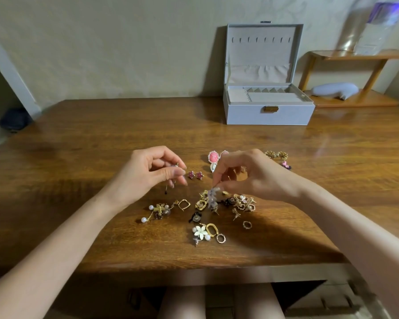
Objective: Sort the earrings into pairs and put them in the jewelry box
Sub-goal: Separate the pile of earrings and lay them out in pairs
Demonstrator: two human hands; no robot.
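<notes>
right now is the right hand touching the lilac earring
Touching. The head view shows the right hand pinching the lilac earring by its top end.

Lilac earring under right hand blurred; pink cameo earrings partly behind it; thin earring half-hidden in left hand.

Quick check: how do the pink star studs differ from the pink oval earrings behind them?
The star studs are small, darker magenta and rimless; the oval earrings are larger, lighter pink, ringed with pale stones. Both star studs lie in full view, while the right hand hides part of the oval earrings. Both are pink.
</notes>
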